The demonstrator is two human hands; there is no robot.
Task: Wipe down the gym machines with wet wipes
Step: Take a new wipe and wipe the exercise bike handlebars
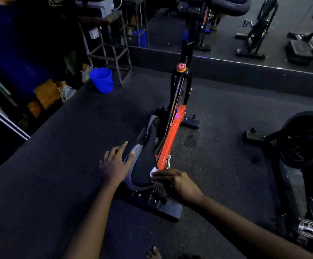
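An orange and black exercise bike [172,128] stands on the dark floor in front of me. Its black and grey saddle [144,161] is just below centre. My left hand [115,163] holds the saddle's left side, with the thumb lying on the grey edge and the fingers spread down the side. My right hand [178,182] presses a white wet wipe [153,172] against the saddle's right rear edge; only a small corner of the wipe shows under the fingers.
A blue bucket [101,79] stands at the back left beside a metal rack [110,43]. A person's legs and shoe [66,91] are at the left. A second bike [301,146] stands at the right. A wall mirror [245,25] reflects more machines.
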